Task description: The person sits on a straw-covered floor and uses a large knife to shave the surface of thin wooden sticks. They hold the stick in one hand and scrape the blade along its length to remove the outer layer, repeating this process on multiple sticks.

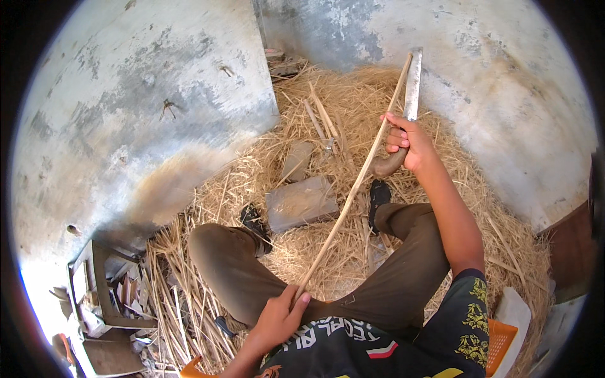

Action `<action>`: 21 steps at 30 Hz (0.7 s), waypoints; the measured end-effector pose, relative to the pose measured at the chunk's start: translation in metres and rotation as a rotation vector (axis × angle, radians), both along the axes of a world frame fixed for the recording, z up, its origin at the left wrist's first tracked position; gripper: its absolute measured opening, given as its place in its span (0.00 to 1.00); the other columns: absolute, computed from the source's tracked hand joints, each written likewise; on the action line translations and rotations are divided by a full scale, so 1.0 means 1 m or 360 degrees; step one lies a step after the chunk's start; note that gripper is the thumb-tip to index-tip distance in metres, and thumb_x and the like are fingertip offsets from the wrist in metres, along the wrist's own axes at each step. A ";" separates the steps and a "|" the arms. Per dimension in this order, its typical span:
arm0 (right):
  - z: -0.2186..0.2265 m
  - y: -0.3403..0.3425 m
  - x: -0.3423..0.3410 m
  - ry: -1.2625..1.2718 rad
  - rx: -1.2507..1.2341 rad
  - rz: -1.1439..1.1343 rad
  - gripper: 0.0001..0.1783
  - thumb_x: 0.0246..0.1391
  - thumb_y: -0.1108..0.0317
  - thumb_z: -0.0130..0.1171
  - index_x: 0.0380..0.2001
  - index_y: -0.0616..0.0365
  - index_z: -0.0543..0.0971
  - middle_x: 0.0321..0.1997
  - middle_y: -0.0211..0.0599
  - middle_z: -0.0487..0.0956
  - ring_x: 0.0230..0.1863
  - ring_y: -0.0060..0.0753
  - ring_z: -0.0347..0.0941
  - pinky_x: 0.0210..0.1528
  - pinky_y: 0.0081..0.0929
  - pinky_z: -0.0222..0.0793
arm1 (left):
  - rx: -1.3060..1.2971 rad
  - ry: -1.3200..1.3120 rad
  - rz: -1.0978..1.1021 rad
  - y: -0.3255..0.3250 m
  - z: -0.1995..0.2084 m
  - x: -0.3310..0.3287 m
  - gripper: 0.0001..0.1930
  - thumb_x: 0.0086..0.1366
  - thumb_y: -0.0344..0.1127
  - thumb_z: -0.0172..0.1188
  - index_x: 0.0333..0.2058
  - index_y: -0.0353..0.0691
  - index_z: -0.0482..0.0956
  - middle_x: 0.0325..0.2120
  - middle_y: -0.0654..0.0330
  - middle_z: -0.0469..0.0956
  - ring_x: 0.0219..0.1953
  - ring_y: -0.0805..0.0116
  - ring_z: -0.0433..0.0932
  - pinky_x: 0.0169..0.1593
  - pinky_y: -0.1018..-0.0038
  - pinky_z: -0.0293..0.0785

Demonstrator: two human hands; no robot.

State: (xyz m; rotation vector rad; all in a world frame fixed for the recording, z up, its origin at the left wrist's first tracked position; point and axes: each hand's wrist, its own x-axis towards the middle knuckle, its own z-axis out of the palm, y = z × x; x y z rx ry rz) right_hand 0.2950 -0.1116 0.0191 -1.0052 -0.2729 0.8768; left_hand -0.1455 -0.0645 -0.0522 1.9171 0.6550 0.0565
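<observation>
A long, thin, pale wooden stick (348, 200) slants up and away from my lap. My left hand (280, 320) is closed round its near end, close to my waist. Farther out, my right hand (411, 142) grips a machete (413, 88) by its curved brown wooden handle (389, 166). The machete's straight, light-coloured blade points away from me, just right of the stick's far part. My right thumb and fingertips lie at the stick, beside the blade; whether they press on it I cannot tell.
A grey block (301, 203) lies between my feet on a thick heap of straw-like shavings (353, 107). Long thin sticks (179, 315) are piled at left, beside a wooden frame (101, 283) with scraps. Worn plaster walls (157, 94) rise on both sides. An orange plastic seat (501, 343) shows behind my right arm.
</observation>
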 end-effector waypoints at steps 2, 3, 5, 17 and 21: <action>0.005 0.006 -0.012 -0.0041 -0.0018 0.0096 0.12 0.62 0.65 0.61 0.41 0.62 0.77 0.13 0.12 0.56 0.13 0.10 0.52 0.21 0.20 0.56 | -0.0489 -0.0051 -0.0086 0.016 -0.008 0.021 0.18 0.77 0.47 0.47 0.47 0.37 0.75 0.18 0.64 0.69 0.17 0.73 0.67 0.21 0.75 0.62; 0.005 0.008 -0.018 -0.0064 -0.0026 0.0140 0.12 0.62 0.64 0.62 0.41 0.62 0.77 0.13 0.13 0.56 0.13 0.10 0.52 0.21 0.20 0.56 | -0.0836 -0.0078 -0.0123 0.024 -0.009 0.034 0.18 0.77 0.48 0.46 0.47 0.38 0.75 0.18 0.67 0.66 0.17 0.76 0.64 0.20 0.78 0.60; 0.005 0.010 -0.025 -0.0099 -0.0063 0.0179 0.13 0.62 0.63 0.62 0.42 0.62 0.76 0.14 0.14 0.57 0.14 0.11 0.54 0.22 0.21 0.58 | -0.1524 -0.0139 -0.0215 0.042 -0.007 0.067 0.18 0.77 0.49 0.46 0.48 0.39 0.74 0.19 0.73 0.61 0.17 0.83 0.57 0.19 0.83 0.55; -0.012 0.011 -0.005 -0.0691 -0.0592 -0.0138 0.19 0.62 0.53 0.64 0.26 0.57 0.77 0.23 0.32 0.77 0.24 0.27 0.73 0.27 0.28 0.74 | -0.1588 -0.0479 0.0029 0.094 0.025 0.149 0.12 0.76 0.46 0.49 0.36 0.46 0.70 0.18 0.76 0.54 0.16 0.86 0.50 0.16 0.85 0.45; -0.012 0.008 -0.010 -0.1066 -0.1058 0.0051 0.24 0.61 0.52 0.64 0.19 0.55 0.72 0.15 0.29 0.73 0.17 0.26 0.69 0.21 0.27 0.67 | -0.1610 -0.0492 0.0132 0.094 0.003 0.152 0.15 0.77 0.48 0.47 0.33 0.47 0.67 0.17 0.76 0.53 0.15 0.85 0.48 0.16 0.83 0.43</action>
